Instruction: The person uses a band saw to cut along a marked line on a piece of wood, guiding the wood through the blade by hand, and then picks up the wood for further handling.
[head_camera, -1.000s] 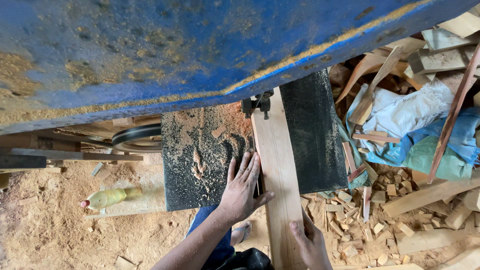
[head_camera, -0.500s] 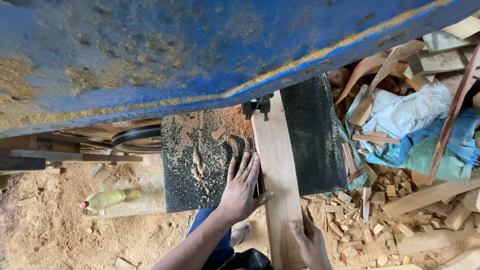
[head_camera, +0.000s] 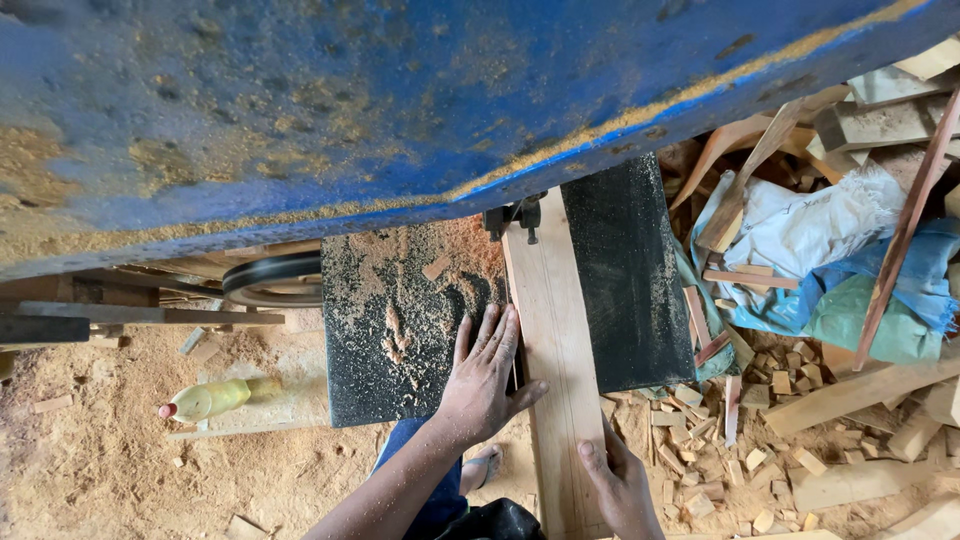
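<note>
A long pale wooden plank (head_camera: 552, 330) lies lengthwise across the black saw table (head_camera: 400, 330), its far end at the blade guide (head_camera: 515, 215) under the big blue machine housing (head_camera: 350, 110). My left hand (head_camera: 485, 375) lies flat on the sawdust-covered table, fingers spread, its thumb side pressing the plank's left edge. My right hand (head_camera: 620, 485) grips the near end of the plank from the right, fingers curled over its top.
A second black table section (head_camera: 625, 290) lies right of the plank. Wood offcuts (head_camera: 760, 400) and crumpled white and blue sacks (head_camera: 830, 250) pile up at right. A yellow-green bottle (head_camera: 215, 398) sits at left above the sawdust floor. A sandalled foot (head_camera: 485, 465) shows below.
The plank has slid slightly away from me toward the blade guide, with both hands following it. Otherwise the scene is the same.
</note>
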